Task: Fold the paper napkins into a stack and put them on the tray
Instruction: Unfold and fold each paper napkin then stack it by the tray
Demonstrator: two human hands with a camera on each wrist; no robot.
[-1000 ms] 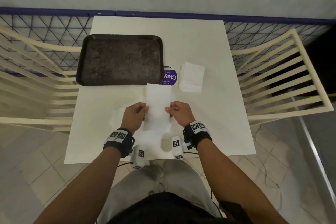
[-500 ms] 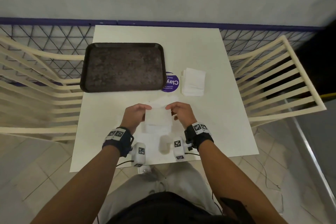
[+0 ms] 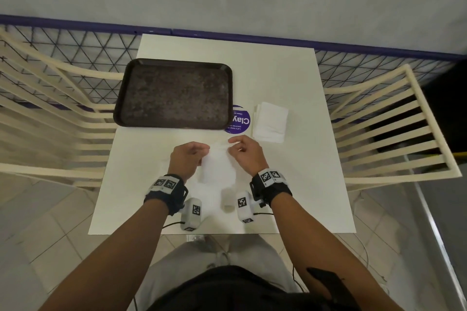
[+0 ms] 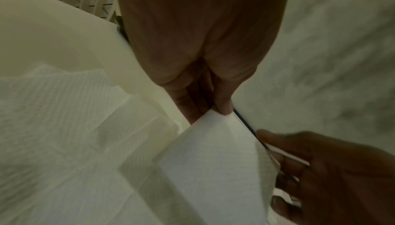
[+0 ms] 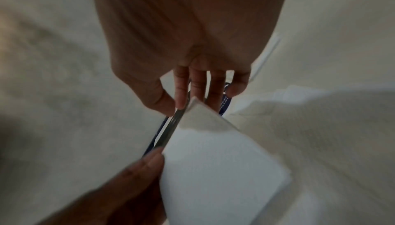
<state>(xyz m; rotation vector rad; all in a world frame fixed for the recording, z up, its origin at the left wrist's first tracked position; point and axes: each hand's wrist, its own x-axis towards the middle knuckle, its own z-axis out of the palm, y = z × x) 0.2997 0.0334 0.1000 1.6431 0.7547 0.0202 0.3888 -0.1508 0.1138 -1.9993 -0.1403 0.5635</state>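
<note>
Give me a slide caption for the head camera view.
Both hands, left and right, pinch a napkin near the tray.

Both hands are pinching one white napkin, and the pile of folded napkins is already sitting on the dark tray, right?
Not quite. Both the left hand and right hand do pinch one white paper napkin, but the head view shows the pile of folded white napkins lying on the white table, right of the dark brown rectangular tray, which holds nothing.
</note>
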